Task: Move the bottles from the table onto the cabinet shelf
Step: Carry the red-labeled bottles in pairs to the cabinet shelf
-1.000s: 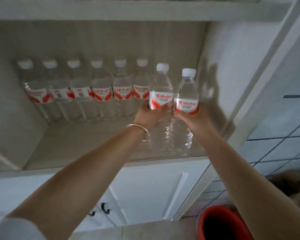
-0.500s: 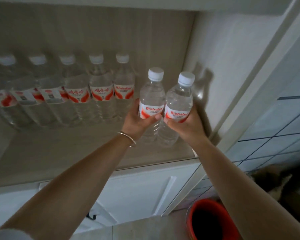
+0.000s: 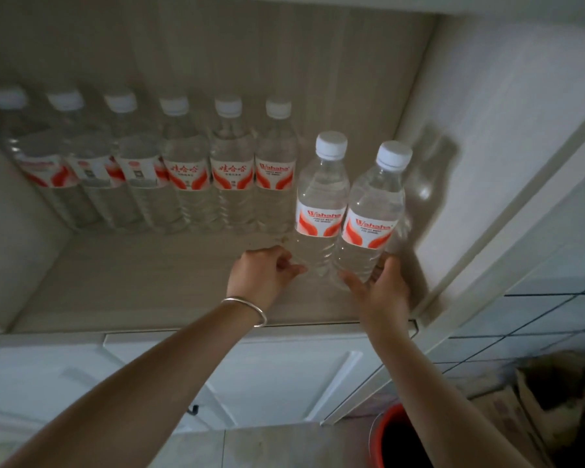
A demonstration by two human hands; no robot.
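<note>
Two water bottles now standing on the cabinet shelf [image 3: 149,285]
Left fingers [image 3: 286,265] have loosened beside their Wahaha bottle [image 3: 321,211]; right fingers [image 3: 355,282] still cup theirs [image 3: 372,228]

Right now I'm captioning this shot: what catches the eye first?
Two water bottles standing at the shelf's right end, with the left hand and right hand at their bases. Behind runs a row of six bottles along the back.

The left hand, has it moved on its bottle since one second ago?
Yes. The left hand has slid down from the red label to the base of its bottle and no longer wraps it.
</note>
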